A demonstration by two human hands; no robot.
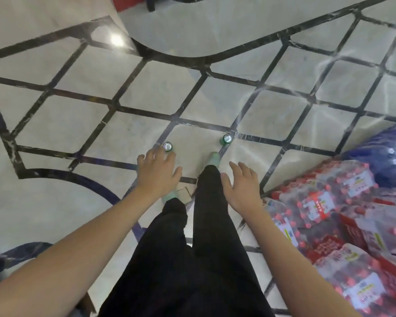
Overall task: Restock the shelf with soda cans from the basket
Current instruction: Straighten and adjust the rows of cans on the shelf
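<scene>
- The floor (146,92) fills most of the view: pale polished tiles crossed by dark inlay lines forming a diamond grid, with a bright light glare at upper left.
- Shrink-wrapped packs of red-capped bottles (334,213) are stacked at lower right, with a blue-wrapped pack (389,154) just behind them.
- The person's legs in black trousers (192,259) run up the middle, ending in pale green shoes; the forward shoe (214,157) points toward the right-hand can.
- The left hand (157,173) reaches down with its fingers (152,154) spread and holding nothing; its fingertips overlap the near edge of one can, and contact cannot be told.
- The right hand (244,184) hangs open beside the forward leg, fingers relaxed and slightly apart, holding nothing.
- A small piece of cardboard (184,194) lies on the floor between the legs.
- Two green soda cans stand upright on the floor, well apart: the left can (167,146) at the left fingertips, the right can (226,139) just ahead of the forward shoe.
</scene>
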